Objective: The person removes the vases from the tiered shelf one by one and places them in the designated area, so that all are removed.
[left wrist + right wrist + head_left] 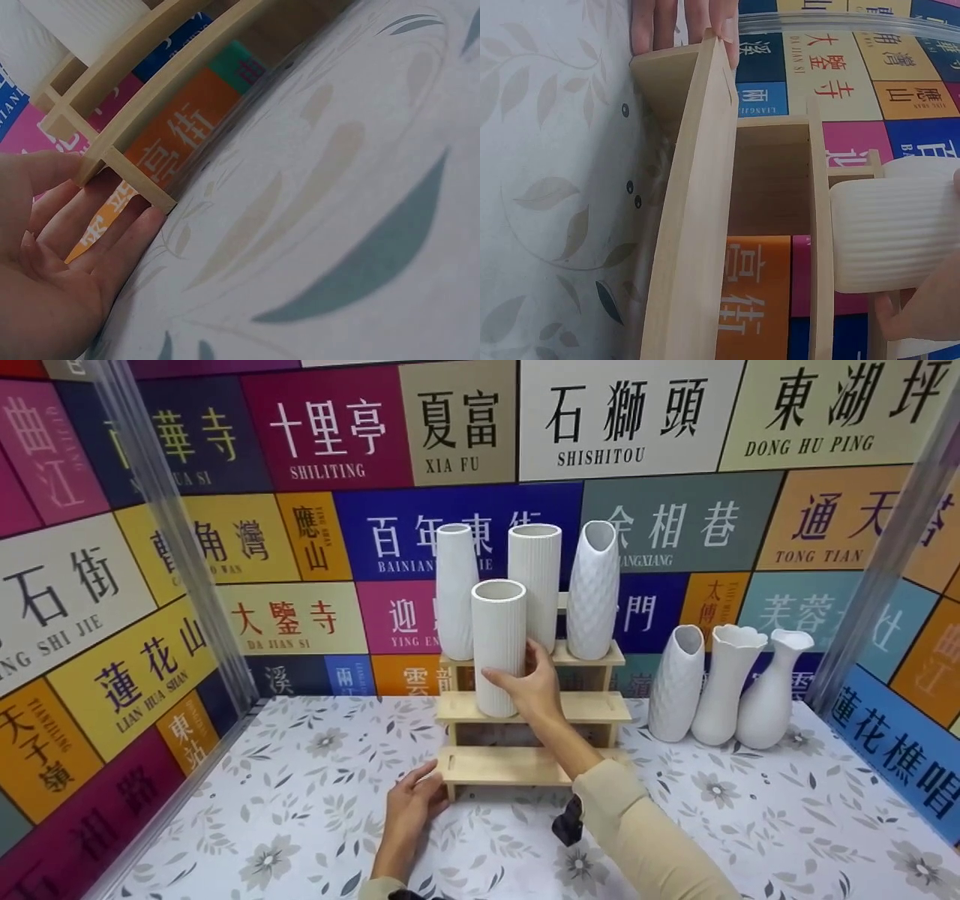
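My right hand (pixel 534 682) holds a white ribbed cylindrical vase (pixel 499 637) low on its side, thumb across the front. The vase is upright at the middle shelf (pixel 592 706) of a stepped wooden stand (pixel 821 225). My left hand (pixel 411 801) touches the left end of the stand's bottom shelf (pixel 510 765); in the left wrist view its fingers (pixel 139 232) reach straight to the leg. Along the top shelf stand a smooth-looking tapered vase (pixel 455 600), another ribbed vase (pixel 534 555) partly hidden by the held one, and a slant-mouthed diamond-textured vase (pixel 594 600).
Right of the stand, a second slant-mouthed vase (pixel 675 690), a scallop-rimmed vase (pixel 724 690) and a round-bellied vase (pixel 766 697) stand close together on the floral tablecloth (pixel 300 810). Colourful sign panels (pixel 300 427) cover the walls, with clear posts (pixel 172 525) at the corners.
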The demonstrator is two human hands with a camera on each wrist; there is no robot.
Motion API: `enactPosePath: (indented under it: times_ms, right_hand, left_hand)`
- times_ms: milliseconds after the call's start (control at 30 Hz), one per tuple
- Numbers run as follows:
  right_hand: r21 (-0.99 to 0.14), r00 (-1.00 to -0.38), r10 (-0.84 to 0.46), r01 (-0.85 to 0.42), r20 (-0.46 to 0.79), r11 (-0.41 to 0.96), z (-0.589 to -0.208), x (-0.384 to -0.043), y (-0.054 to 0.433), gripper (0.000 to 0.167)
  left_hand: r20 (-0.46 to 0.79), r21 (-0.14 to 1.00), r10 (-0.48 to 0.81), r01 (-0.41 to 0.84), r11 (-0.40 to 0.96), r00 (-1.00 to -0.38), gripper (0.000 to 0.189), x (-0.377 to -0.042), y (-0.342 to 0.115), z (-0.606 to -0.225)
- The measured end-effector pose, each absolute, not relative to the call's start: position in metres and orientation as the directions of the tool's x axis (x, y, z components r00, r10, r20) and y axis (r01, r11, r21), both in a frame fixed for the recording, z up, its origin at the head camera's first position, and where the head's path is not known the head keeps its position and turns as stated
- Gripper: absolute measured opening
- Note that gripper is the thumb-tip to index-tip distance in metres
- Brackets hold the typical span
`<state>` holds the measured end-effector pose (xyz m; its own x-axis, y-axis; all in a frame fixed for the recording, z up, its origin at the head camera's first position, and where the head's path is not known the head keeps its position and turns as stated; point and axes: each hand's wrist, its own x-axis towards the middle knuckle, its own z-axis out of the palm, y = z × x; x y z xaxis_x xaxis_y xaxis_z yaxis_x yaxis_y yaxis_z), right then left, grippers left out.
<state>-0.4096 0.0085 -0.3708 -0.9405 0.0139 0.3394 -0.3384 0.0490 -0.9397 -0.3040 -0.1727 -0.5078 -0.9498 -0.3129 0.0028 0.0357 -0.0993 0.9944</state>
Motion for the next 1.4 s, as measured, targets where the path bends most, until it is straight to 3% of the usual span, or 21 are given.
enactPosePath:
  times_ms: [400, 633, 800, 1400]
  right_hand:
    - [-0.927, -0.927, 0.081, -0.357, 0.367, 0.111, -0.375, -0.398, 0.022, 0.084]
    - [-0.915, -0.912, 0.086, -0.398, 0.402, 0.065, -0.373, -0.385, 0.039, 0.083]
    - [-0.900, -0.895, 0.098, -0.433, 0.436, 0.053, -0.368, -0.371, 0.060, 0.084]
    - [-0.894, -0.873, 0.219, -0.392, 0.436, 0.218, -0.365, -0.341, 0.151, 0.087]
  left_hand:
    - [0.026, 0.994, -0.307, 0.057, -0.093, -0.951, 0.047, -0.305, -0.170, -0.509]
    - [0.012, 0.996, -0.318, 0.038, -0.078, -0.948, 0.046, -0.305, -0.169, -0.508]
    - [-0.002, 0.997, -0.328, 0.022, -0.070, -0.945, 0.045, -0.306, -0.169, -0.508]
    - [0.002, 0.994, -0.324, 0.038, -0.105, -0.946, 0.047, -0.307, -0.173, -0.510]
